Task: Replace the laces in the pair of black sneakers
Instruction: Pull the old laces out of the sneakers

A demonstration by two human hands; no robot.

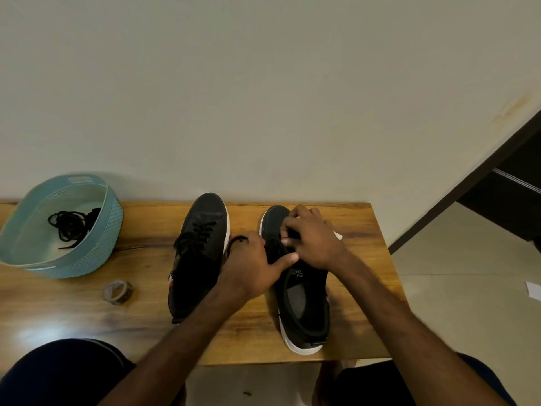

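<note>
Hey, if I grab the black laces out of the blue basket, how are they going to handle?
The black laces lie in a loose tangle, so they'll probably come up floppy and as one clump, with ends dangling. They look thin, so likely very light. The basket probably won't shift much unless a loop snags its mesh wall.

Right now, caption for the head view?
Left hand and right hand work the lace on the right sneaker; black laces lie in the teal basket.

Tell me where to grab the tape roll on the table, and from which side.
Come from above and pinch the tape roll: one finger in the open core, thumb on the outer band. It seems to lie flat, hole up, with bare table around it, apart from the basket.
</note>
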